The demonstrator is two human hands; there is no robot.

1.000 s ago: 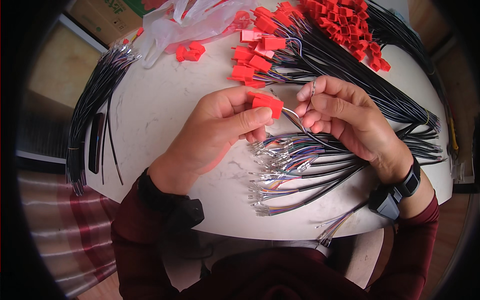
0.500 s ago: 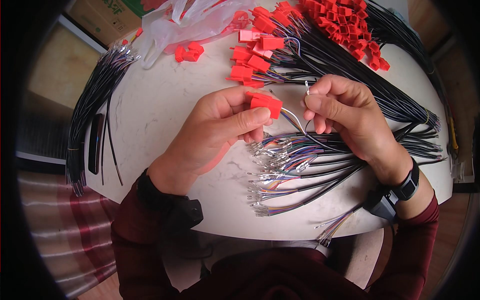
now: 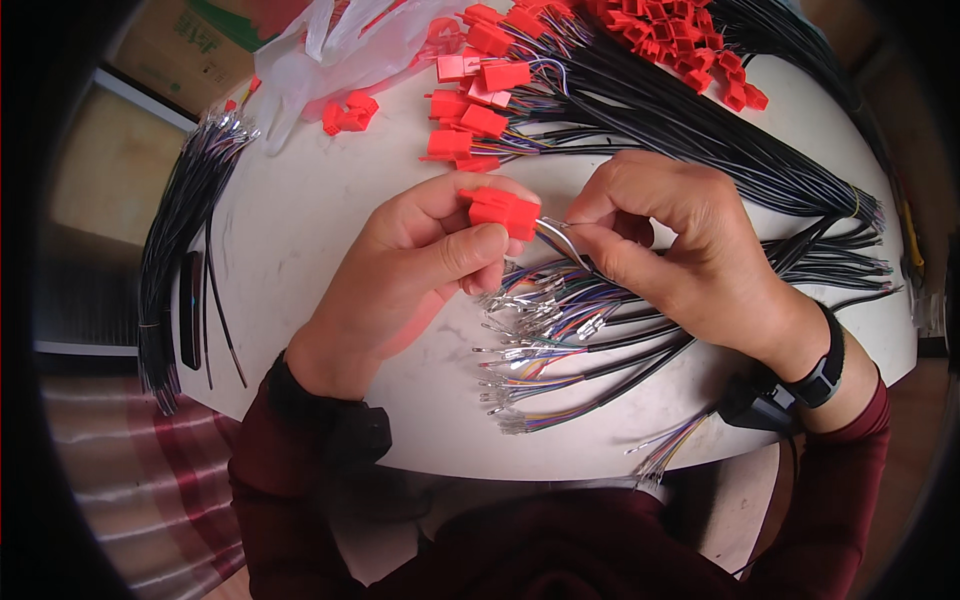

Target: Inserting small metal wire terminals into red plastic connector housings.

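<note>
Our white tabletop (image 3: pixel 300 220) spreads across the view. Between one and two o'clock we have a thick black cable bundle (image 3: pixel 700 120), red housings at its near end; between three and four, a fan of loose cables (image 3: pixel 535 315) with bare metal terminals; at nine, another cable bundle (image 3: pixel 178 260); at eleven, a translucent plastic bag (image 3: pixel 330 60). Our left hand (image 3: pixel 405 260) has its fingers closed on a red connector housing (image 3: pixel 505 213), held up near twelve o'clock. Our right hand (image 3: pixel 680 245), just beside it, pinches thumb and forefinger together on a thin white wire (image 3: pixel 570 243) reaching the housing.
</note>
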